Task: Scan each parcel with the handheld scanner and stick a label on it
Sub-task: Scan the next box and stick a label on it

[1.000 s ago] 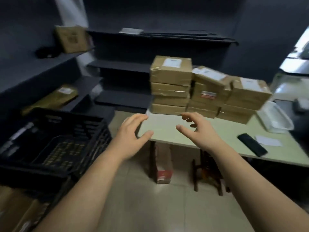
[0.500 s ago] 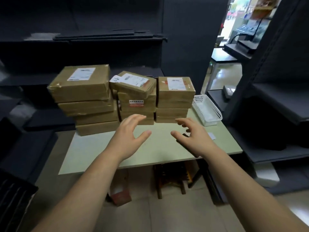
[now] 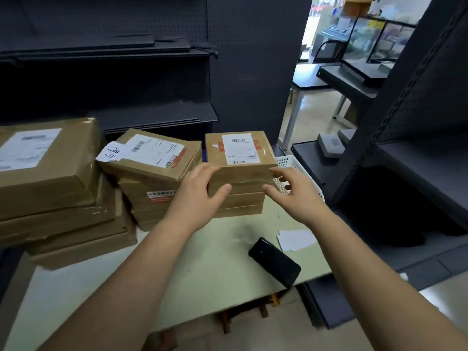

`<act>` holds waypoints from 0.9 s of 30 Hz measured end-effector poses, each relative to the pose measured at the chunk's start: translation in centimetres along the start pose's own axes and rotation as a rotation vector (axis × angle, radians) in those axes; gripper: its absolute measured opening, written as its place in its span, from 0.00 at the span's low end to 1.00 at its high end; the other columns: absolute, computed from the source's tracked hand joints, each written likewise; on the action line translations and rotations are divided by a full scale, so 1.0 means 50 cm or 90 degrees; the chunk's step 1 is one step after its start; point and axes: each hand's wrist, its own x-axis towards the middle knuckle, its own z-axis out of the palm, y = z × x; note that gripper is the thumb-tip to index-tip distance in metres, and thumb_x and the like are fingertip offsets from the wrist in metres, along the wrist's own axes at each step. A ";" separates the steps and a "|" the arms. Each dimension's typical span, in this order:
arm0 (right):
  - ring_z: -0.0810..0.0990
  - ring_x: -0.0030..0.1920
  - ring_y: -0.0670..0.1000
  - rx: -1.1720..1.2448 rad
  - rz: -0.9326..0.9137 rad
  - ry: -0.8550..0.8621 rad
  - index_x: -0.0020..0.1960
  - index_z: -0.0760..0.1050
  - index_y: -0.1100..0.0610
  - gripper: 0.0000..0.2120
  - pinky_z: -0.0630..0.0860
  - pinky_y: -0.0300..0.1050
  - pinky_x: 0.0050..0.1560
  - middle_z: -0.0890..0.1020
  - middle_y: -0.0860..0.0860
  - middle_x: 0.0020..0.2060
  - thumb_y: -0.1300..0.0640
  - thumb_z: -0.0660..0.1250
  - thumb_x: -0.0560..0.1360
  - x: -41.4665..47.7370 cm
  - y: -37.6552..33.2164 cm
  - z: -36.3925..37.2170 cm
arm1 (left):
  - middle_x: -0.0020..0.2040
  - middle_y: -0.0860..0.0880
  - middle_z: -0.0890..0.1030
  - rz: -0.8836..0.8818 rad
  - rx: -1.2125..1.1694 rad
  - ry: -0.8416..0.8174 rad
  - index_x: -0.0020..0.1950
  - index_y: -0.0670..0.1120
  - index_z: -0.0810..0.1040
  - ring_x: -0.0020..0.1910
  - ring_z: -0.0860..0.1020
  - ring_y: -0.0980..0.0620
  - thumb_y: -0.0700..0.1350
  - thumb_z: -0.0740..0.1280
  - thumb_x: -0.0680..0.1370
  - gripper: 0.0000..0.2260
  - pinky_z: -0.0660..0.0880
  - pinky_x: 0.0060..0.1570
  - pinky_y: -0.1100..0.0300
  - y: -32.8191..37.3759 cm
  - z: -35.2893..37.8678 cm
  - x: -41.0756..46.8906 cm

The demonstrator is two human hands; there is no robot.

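Top parcel of the right-hand stack sits at centre frame, printed slip up, on a pale table. The left hand touches the stack's left edge, fingers loosely spread and thumb on the front face, with no firm grasp. The right hand hovers just beside the right edge, fingers spread and released. The step looks like fetching a parcel to scan. Next, both hands likely need to close on it and lift it clear. The black scanner and white labels lie untouched at lower right. Half a second earlier both hands were over bare table, short of the stacks.

Hands — either side of top parcel
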 end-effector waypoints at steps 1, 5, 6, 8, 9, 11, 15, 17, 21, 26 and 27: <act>0.74 0.58 0.43 -0.002 0.008 0.002 0.69 0.73 0.48 0.24 0.70 0.40 0.60 0.76 0.44 0.58 0.43 0.69 0.75 0.023 0.010 0.000 | 0.70 0.53 0.70 -0.006 0.009 0.003 0.71 0.49 0.72 0.69 0.68 0.53 0.53 0.66 0.79 0.21 0.64 0.70 0.56 -0.004 0.010 0.029; 0.74 0.58 0.46 -0.017 0.038 0.002 0.70 0.72 0.49 0.25 0.71 0.42 0.59 0.75 0.45 0.60 0.42 0.68 0.75 0.096 0.058 0.013 | 0.71 0.50 0.69 -0.072 0.040 -0.003 0.72 0.48 0.70 0.71 0.67 0.50 0.55 0.66 0.79 0.23 0.66 0.71 0.50 -0.028 0.057 0.108; 0.74 0.60 0.46 -0.024 0.051 0.006 0.70 0.71 0.49 0.26 0.70 0.42 0.60 0.75 0.46 0.61 0.41 0.68 0.75 0.112 0.070 0.017 | 0.71 0.49 0.69 -0.096 0.047 -0.004 0.72 0.47 0.70 0.71 0.67 0.49 0.55 0.66 0.79 0.24 0.66 0.71 0.49 -0.034 0.068 0.121; 0.73 0.64 0.49 -0.034 0.076 0.021 0.71 0.71 0.51 0.27 0.70 0.45 0.63 0.74 0.47 0.65 0.41 0.68 0.75 0.144 0.093 0.023 | 0.71 0.47 0.69 -0.147 0.072 0.004 0.73 0.46 0.69 0.71 0.67 0.47 0.55 0.65 0.79 0.25 0.66 0.71 0.49 -0.041 0.090 0.142; 0.72 0.66 0.50 -0.035 0.086 0.030 0.71 0.70 0.52 0.27 0.70 0.47 0.65 0.73 0.49 0.66 0.42 0.68 0.76 0.160 0.106 0.026 | 0.71 0.46 0.69 -0.172 0.089 0.011 0.73 0.46 0.69 0.71 0.66 0.46 0.55 0.65 0.79 0.26 0.65 0.71 0.49 -0.042 0.100 0.151; 0.69 0.68 0.52 -0.028 0.106 0.038 0.73 0.68 0.54 0.30 0.67 0.48 0.67 0.72 0.51 0.68 0.43 0.69 0.76 0.190 0.129 0.031 | 0.72 0.45 0.68 -0.228 0.121 0.018 0.74 0.45 0.67 0.71 0.65 0.44 0.56 0.66 0.78 0.27 0.63 0.71 0.49 -0.040 0.120 0.165; 0.64 0.73 0.52 0.000 0.146 -0.050 0.77 0.60 0.56 0.39 0.63 0.47 0.69 0.66 0.53 0.73 0.41 0.70 0.74 0.237 0.173 0.044 | 0.74 0.44 0.68 -0.326 0.105 0.042 0.76 0.45 0.64 0.73 0.64 0.42 0.57 0.68 0.77 0.31 0.64 0.72 0.44 -0.034 0.157 0.186; 0.69 0.71 0.52 0.056 0.130 -0.113 0.75 0.64 0.53 0.36 0.68 0.45 0.66 0.71 0.50 0.70 0.43 0.72 0.73 0.257 0.191 0.050 | 0.74 0.45 0.68 -0.352 0.084 0.070 0.76 0.45 0.64 0.73 0.65 0.43 0.57 0.69 0.76 0.32 0.64 0.72 0.44 -0.028 0.172 0.194; 0.80 0.53 0.44 0.176 0.100 -0.120 0.62 0.73 0.48 0.26 0.79 0.47 0.55 0.81 0.44 0.54 0.47 0.77 0.68 0.280 0.229 0.049 | 0.76 0.46 0.61 -0.409 0.003 0.104 0.78 0.44 0.62 0.74 0.64 0.44 0.57 0.72 0.74 0.38 0.64 0.73 0.47 -0.012 0.205 0.196; 0.72 0.52 0.38 0.183 0.071 -0.161 0.67 0.71 0.45 0.28 0.72 0.43 0.58 0.71 0.45 0.55 0.47 0.76 0.70 0.278 0.267 0.035 | 0.70 0.47 0.66 -0.460 -0.056 0.124 0.77 0.50 0.64 0.70 0.67 0.46 0.58 0.74 0.72 0.38 0.67 0.69 0.47 -0.022 0.239 0.175; 0.71 0.52 0.37 0.191 0.064 -0.162 0.67 0.71 0.45 0.27 0.70 0.41 0.58 0.70 0.45 0.55 0.48 0.75 0.71 0.276 0.270 0.032 | 0.71 0.48 0.68 -0.463 -0.072 0.133 0.77 0.50 0.64 0.70 0.68 0.45 0.58 0.74 0.72 0.37 0.68 0.69 0.45 -0.019 0.242 0.172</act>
